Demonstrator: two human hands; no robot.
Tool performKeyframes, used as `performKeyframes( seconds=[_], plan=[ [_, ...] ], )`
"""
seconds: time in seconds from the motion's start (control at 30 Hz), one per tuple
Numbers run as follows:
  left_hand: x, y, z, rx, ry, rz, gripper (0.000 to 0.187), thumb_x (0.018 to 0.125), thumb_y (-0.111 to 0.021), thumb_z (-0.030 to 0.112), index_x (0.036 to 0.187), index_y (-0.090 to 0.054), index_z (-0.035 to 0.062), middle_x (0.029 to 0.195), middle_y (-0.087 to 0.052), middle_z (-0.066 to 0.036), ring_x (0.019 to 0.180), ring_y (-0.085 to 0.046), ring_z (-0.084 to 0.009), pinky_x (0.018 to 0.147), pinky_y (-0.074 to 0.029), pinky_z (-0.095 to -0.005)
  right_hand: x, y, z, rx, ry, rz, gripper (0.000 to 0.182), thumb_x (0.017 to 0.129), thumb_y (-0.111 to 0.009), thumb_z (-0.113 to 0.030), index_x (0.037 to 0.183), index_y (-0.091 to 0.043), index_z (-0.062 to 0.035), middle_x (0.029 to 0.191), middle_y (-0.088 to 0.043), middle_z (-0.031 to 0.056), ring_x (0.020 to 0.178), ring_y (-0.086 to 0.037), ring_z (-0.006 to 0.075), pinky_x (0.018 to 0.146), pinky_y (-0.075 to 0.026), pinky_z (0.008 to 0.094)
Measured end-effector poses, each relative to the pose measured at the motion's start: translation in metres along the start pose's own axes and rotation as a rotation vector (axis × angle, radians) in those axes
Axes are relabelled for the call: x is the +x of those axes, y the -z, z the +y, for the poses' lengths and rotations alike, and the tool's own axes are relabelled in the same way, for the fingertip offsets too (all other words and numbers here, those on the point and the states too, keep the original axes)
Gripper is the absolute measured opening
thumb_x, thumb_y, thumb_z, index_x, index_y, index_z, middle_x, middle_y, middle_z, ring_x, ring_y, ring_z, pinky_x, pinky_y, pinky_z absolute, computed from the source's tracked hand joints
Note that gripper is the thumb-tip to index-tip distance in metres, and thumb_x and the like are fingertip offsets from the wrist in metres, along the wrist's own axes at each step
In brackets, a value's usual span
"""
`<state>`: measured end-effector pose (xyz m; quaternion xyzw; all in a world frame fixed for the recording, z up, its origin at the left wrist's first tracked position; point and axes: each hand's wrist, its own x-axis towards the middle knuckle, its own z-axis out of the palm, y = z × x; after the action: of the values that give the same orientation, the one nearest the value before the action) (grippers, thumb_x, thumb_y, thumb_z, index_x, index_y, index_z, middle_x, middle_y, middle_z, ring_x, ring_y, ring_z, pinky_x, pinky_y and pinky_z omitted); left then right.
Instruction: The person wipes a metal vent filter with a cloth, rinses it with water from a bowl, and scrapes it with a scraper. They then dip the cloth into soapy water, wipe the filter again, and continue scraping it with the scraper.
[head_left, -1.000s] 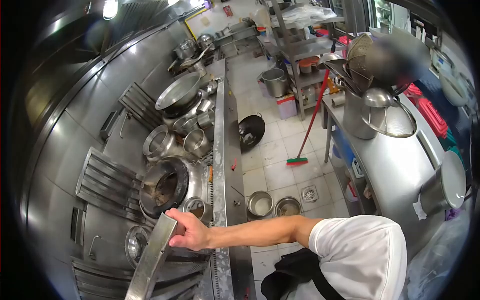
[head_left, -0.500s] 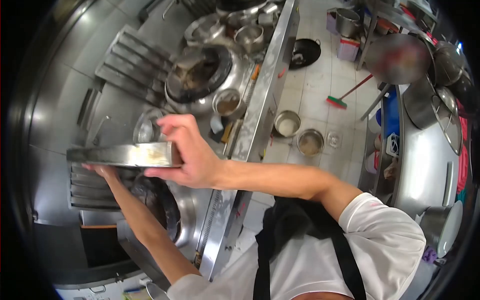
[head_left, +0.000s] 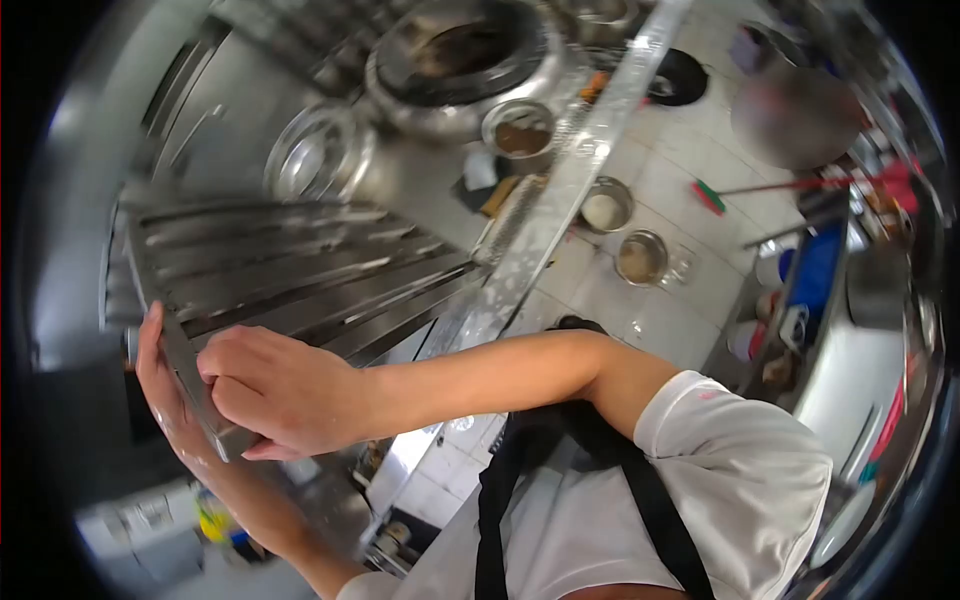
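A slatted metal panel [head_left: 300, 260] is held up over the stove, its slats facing the camera. My right hand [head_left: 290, 390] is closed on the panel's near edge, at the lower corner. Just left of it, my left hand [head_left: 165, 385] grips the same edge from the outer side; part of its fingers is hidden behind the metal. Beyond the panel lie a clear round lid or bowl [head_left: 310, 160] and a small pot of brown contents [head_left: 520, 130], next to a big round burner [head_left: 465, 60].
A metal counter edge [head_left: 560, 205] runs diagonally. Two pots [head_left: 606, 205] [head_left: 642, 257] and a black wok [head_left: 678, 80] are on the tiled floor, with a red-handled broom [head_left: 710, 195]. Blue-sided shelving [head_left: 815, 270] stands at the right.
The panel, edge-on before, has turned so its slats show. My right hand has moved left and down, closer to my left hand. The camera view has shifted.
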<state>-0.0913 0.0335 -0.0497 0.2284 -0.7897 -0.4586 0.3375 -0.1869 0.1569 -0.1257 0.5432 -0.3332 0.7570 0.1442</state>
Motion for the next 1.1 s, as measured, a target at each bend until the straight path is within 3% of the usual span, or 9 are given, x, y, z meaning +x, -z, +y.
performKeyframes(
  seconds=[0.07,0.1,0.17,0.23,0.33,0.43,0.8,1.0,1.1],
  plan=[
    [0.003,0.036,-0.006,0.158,0.083,0.069,0.046,0.093,-0.059,0.027,0.134,-0.055,0.0066,0.116,-0.067,-0.012,0.101,-0.067,-0.0259,0.091,-0.055,-0.0385,-0.014,-0.006,0.008,0.2,-0.095,-0.173,0.046,0.068,-0.088,-0.029,0.091,-0.055,-0.0061,0.113,-0.058,0.0144,0.107,-0.059,0.0354,0.085,-0.054,0.0431],
    [0.023,0.074,-0.015,-0.248,0.585,0.069,0.047,0.089,-0.058,0.023,0.132,-0.056,0.0067,0.113,-0.068,-0.011,0.099,-0.067,-0.0256,0.091,-0.054,-0.038,-0.025,0.009,0.026,0.293,-0.165,-0.338,0.039,0.075,-0.085,-0.03,0.091,-0.059,-0.0064,0.111,-0.06,0.013,0.108,-0.061,0.0339,0.086,-0.054,0.0423],
    [0.007,0.083,-0.031,-0.2,0.553,0.186,0.054,0.082,-0.052,0.016,0.134,-0.055,0.0058,0.122,-0.064,-0.013,0.106,-0.065,-0.0265,0.097,-0.053,-0.0389,-0.055,0.053,0.105,0.002,-0.075,-0.447,0.017,0.09,-0.075,-0.023,0.097,-0.068,-0.0084,0.1,-0.066,0.0121,0.099,-0.065,0.0312,0.085,-0.055,0.0414],
    [-0.008,0.11,-0.059,-0.285,0.57,0.191,0.067,0.076,-0.048,0.01,0.142,-0.051,0.0023,0.13,-0.063,-0.014,0.116,-0.062,-0.0268,0.105,-0.049,-0.0375,-0.087,0.119,0.187,-0.391,-0.608,-0.524,0.022,0.086,-0.074,-0.018,0.102,-0.068,-0.0042,0.106,-0.066,0.0162,0.103,-0.064,0.0336,0.086,-0.054,0.0459],
    [-0.047,0.142,-0.096,-0.276,0.552,0.258,0.07,0.075,-0.05,0.01,0.143,-0.05,-0.001,0.132,-0.062,-0.013,0.117,-0.062,-0.0264,0.107,-0.047,-0.0369,-0.178,0.206,0.317,-1.172,-0.813,-0.983,0.035,0.087,-0.063,-0.011,0.12,-0.06,0.0007,0.124,-0.057,0.0265,0.117,-0.056,0.0432,0.096,-0.05,0.0499],
    [-0.097,0.194,-0.166,-0.27,0.499,0.351,0.074,0.074,-0.053,0.011,0.147,-0.047,-0.002,0.134,-0.061,-0.013,0.118,-0.061,-0.025,0.109,-0.045,-0.0362,-0.253,0.266,0.392,-1.255,-1.086,-1.329,0.039,0.093,-0.062,-0.017,0.13,-0.057,-0.0064,0.143,-0.047,0.0301,0.13,-0.049,0.0439,0.105,-0.048,0.0476],
    [-0.172,0.201,-0.237,-0.557,0.772,0.421,0.054,0.096,-0.06,0.009,0.147,-0.044,0.0041,0.129,-0.064,-0.015,0.116,-0.065,-0.0267,0.099,-0.054,-0.04,-0.24,0.281,0.398,-1.249,-0.997,-1.103,0.044,0.088,-0.069,-0.014,0.126,-0.05,-0.0036,0.114,-0.066,0.0286,0.103,-0.068,0.0424,0.091,-0.057,0.043],
    [-0.212,0.214,-0.33,-0.533,0.823,0.309,0.045,0.101,-0.061,0.01,0.143,-0.048,0.0,0.126,-0.066,-0.01,0.114,-0.065,-0.0212,0.099,-0.053,-0.0369,-0.21,0.232,0.293,-0.278,-1.287,-0.134,0.043,0.087,-0.069,-0.014,0.126,-0.057,-0.0007,0.101,-0.068,0.0063,0.09,-0.064,0.0144,0.078,-0.052,0.0281],
    [-0.222,0.214,-0.373,-0.593,0.818,0.296,0.048,0.099,-0.066,0.012,0.142,-0.049,0.0013,0.125,-0.067,-0.009,0.112,-0.066,-0.0192,0.097,-0.054,-0.0355,-0.214,0.162,0.228,-0.209,-1.356,-0.056,0.041,0.087,-0.068,-0.011,0.126,-0.059,-0.0013,0.102,-0.067,0.004,0.087,-0.062,0.0114,0.075,-0.051,0.028]
  ],
)
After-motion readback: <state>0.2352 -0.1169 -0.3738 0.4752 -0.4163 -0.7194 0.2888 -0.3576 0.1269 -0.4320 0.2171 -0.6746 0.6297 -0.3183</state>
